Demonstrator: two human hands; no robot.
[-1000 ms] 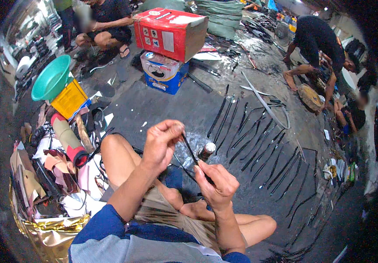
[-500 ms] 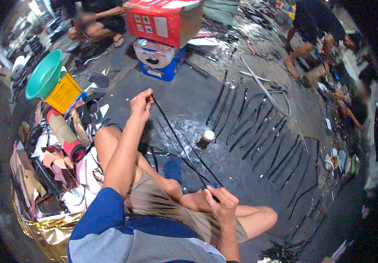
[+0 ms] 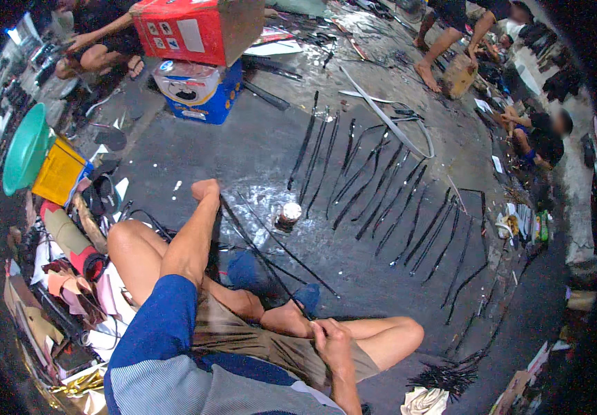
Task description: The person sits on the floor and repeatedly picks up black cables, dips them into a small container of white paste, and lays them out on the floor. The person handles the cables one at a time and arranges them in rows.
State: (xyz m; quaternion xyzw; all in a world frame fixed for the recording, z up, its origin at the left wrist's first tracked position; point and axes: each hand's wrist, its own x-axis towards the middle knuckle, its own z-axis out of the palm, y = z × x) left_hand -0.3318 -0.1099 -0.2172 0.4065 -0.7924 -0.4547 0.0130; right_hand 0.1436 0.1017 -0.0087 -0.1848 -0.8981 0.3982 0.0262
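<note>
A thin black strip slants between my two hands, above my crossed legs. Its far end is in my left hand, which is closed with the fingers turned away from view. My right hand pinches the near end close to my right knee. Beside the held strip, another black strip runs down toward my foot. A small jar with a whitish top stands on the dark floor mat, with pale smears around it. To its right lie several black strips spread in a row.
A red box sits on a blue-and-white box ahead. Scraps and a green basin lie at the left. A bundle of black strips and a white cloth are near right. Other people crouch farther off.
The view has shifted, so the surroundings appear farther left. My left hand has come lower, nearer the jar's level. My right hand has drawn slightly back toward me.
</note>
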